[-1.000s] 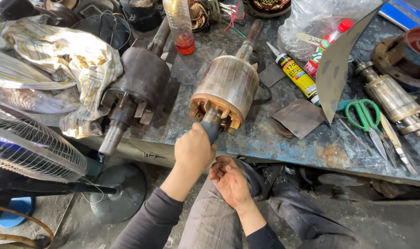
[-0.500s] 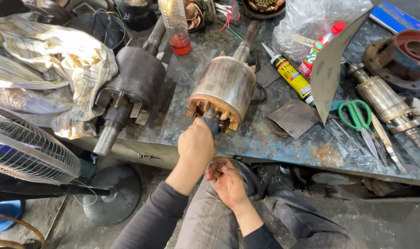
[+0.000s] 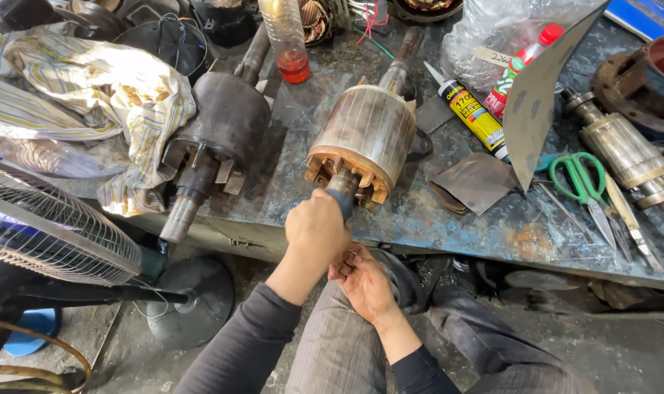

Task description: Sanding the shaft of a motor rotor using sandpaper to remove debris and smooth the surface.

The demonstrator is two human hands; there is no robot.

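From the head view, the left hand point(image 3: 317, 232) was clamped around the near shaft end of the rotor point(image 3: 364, 142), fingers wrapped tight over it; the rotor lay on its side on the bench point(image 3: 448, 226), its rusty copper end ring facing the person and its far shaft pointing away. The right hand point(image 3: 361, 281) sat lower, over the lap, just beside the left wrist; its fingers were curled loosely, and whether it held anything could not be told.

Left of the rotor lay a darker rotor point(image 3: 219, 135) at a slant, its shaft overhanging the bench edge; a striped cloth point(image 3: 91, 102) was heaped beside it. Beyond the two stood a bottle point(image 3: 288, 44) with red liquid at the bottom. Right of the rotor lay a yellow tube point(image 3: 474, 117); near it a grey sheet point(image 3: 540, 95) stood on edge, with a brown scrap point(image 3: 474, 182) flat below it; green scissors point(image 3: 583, 186) lay further right, close to a metal shaft point(image 3: 627, 153). Below the bench on the left stood a fan point(image 3: 47, 233), its round base point(image 3: 189, 299) on the floor.
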